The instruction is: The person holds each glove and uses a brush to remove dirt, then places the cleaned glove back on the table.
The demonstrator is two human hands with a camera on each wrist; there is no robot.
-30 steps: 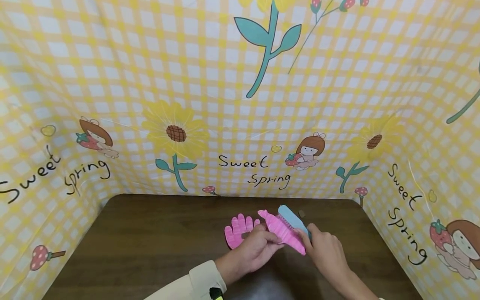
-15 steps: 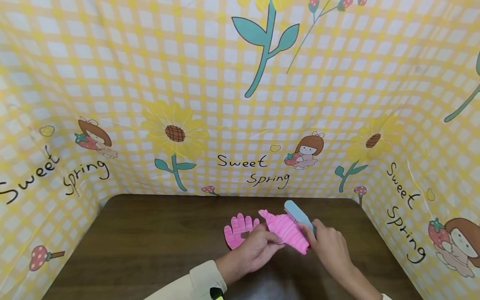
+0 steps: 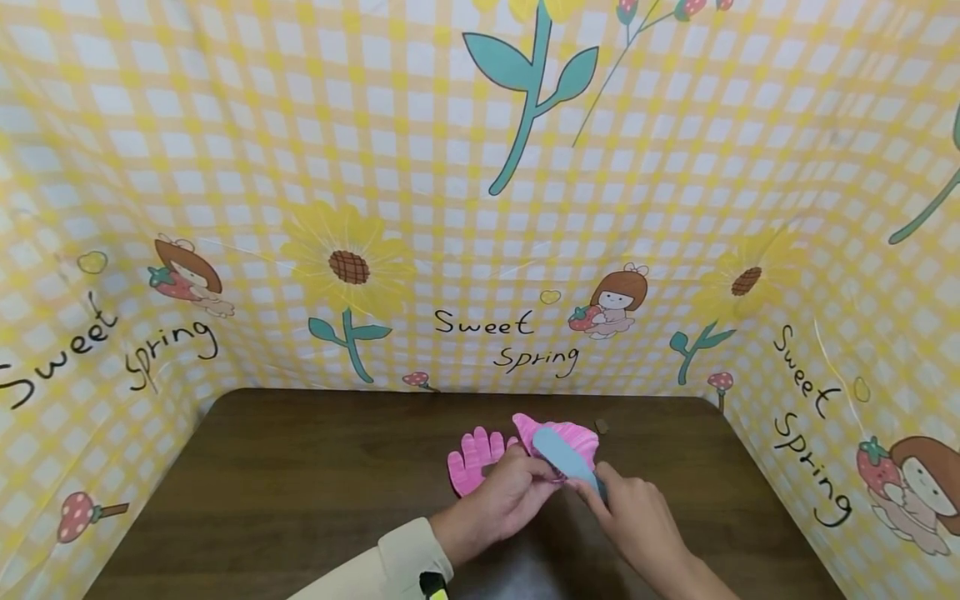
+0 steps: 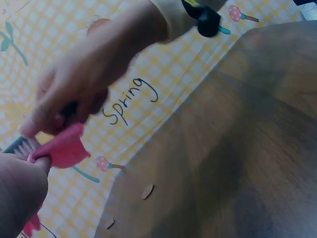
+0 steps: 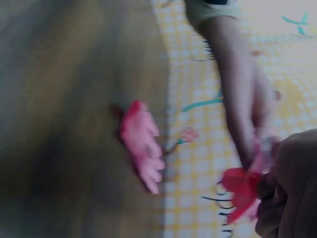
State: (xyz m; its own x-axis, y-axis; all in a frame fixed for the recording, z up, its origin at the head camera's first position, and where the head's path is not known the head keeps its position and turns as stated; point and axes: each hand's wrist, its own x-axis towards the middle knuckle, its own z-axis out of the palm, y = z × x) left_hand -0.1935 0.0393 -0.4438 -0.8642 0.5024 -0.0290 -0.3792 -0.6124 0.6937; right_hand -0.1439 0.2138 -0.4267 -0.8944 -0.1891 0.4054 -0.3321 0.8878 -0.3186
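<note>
In the head view my left hand (image 3: pixel 506 496) pinches a pink, streaked piece (image 3: pixel 576 435) with a small pointed end, between thumb and fingers. My right hand (image 3: pixel 637 512) grips a light blue brush (image 3: pixel 562 457) by its handle. The brush lies across the near side of the pink piece, close to my left thumb, its back facing up. Pale bristles (image 4: pixel 25 147) show beside the pink piece in the left wrist view. A second pink piece (image 3: pixel 468 471), shaped like a hand with spread fingers, lies on the table just left of my left hand, which partly covers it.
The dark wood table (image 3: pixel 300 483) has rounded back corners. A yellow checked cloth (image 3: pixel 480 250) with printed flowers and lettering stands around its back and sides. Small brown bits (image 4: pixel 147 191) lie on the tabletop, one (image 3: pixel 602 426) behind the held piece.
The brush has moved from the far right edge of the pink piece toward me and left, over its near side. The held piece has turned, its right end shifting away. The left hand stays nearly still.
</note>
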